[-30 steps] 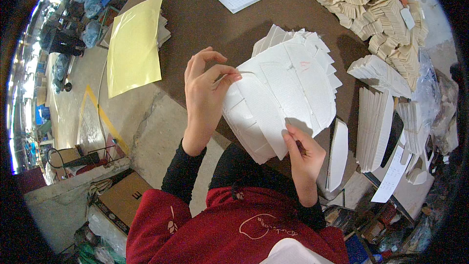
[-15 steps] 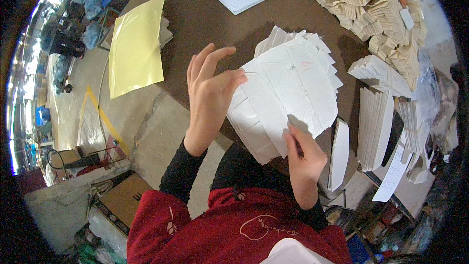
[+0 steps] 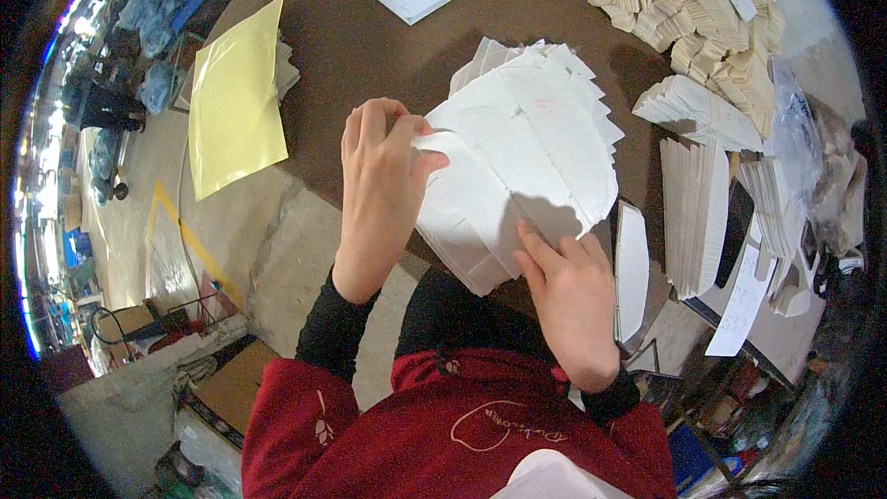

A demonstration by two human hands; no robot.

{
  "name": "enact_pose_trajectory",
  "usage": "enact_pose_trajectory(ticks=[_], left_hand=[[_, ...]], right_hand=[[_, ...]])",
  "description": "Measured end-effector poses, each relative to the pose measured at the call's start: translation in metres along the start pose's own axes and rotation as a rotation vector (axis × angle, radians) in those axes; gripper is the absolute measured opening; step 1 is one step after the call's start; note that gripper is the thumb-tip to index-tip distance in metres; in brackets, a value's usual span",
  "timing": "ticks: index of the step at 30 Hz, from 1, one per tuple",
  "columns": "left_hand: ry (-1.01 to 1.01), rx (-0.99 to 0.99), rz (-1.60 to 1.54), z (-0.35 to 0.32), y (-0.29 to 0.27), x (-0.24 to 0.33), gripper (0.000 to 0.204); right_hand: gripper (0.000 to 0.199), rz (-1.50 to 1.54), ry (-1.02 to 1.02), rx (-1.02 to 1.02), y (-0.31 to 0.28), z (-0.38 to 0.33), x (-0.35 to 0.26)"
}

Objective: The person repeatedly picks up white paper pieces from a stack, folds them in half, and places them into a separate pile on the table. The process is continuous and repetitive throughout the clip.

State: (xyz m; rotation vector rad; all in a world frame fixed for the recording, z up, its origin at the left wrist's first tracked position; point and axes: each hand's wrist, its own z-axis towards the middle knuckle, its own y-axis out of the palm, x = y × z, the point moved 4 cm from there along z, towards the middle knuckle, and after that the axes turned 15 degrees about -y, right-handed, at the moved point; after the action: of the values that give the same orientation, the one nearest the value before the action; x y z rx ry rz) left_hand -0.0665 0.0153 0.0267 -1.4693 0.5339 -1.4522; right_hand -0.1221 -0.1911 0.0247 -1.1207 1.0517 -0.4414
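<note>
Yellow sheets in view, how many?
1: the yellow sheet, at the brown table's left edge, ahead and left of the left hand. More could be hidden beneath.

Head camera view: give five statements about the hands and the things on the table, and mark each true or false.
1. The left hand is at the left side of the fanned stack of white, sheet-like pieces. True.
2. The right hand is on the flat yellow sheet. False: the right hand is at the lower part of the white stack.
3. The yellow sheet is left of the white stack. True.
4. The heap of cream-coloured layered pieces is at the picture's lower left. False: it is at the upper right.
5. The tabletop is bright green. False: it is brown.
</note>
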Motion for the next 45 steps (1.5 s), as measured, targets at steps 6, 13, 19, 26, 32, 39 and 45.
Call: enact_pose_trajectory(ticks=[6,13,19,26,32,39,45], left_hand=[[0.037,0.102,0.003,-0.011,0.002,0.001,0.029],[0.269,0.212,-0.253,-0.033,-0.007,0.000,0.015],[0.508,0.175,-0.119,-0.065,-0.027,0.006,0.017],[0.693,-0.022,-0.199,-0.116,-0.079,0.012,0.016],[0.589,0.382,-0.391,-0.141,-0.092,0.008,0.018],[0.386,0.687,-0.848,-0.115,-0.106,-0.005,0.016],[0.028,0.272,-0.641,-0.064,-0.050,0.000,0.010]], right_hand=[[0.049,0.116,-0.246,0.217,-0.004,0.021,0.008],[0.065,0.473,-0.077,0.239,0.024,0.023,0.026],[0.058,0.631,-0.017,0.200,0.016,0.025,0.030],[0.055,0.697,0.000,0.168,0.010,0.028,0.029],[0.048,0.646,-0.144,0.201,0.014,0.027,0.033],[0.046,0.921,-0.236,0.145,0.013,0.013,0.048],[0.036,1.006,-0.119,0.298,0.017,-0.038,0.044]])
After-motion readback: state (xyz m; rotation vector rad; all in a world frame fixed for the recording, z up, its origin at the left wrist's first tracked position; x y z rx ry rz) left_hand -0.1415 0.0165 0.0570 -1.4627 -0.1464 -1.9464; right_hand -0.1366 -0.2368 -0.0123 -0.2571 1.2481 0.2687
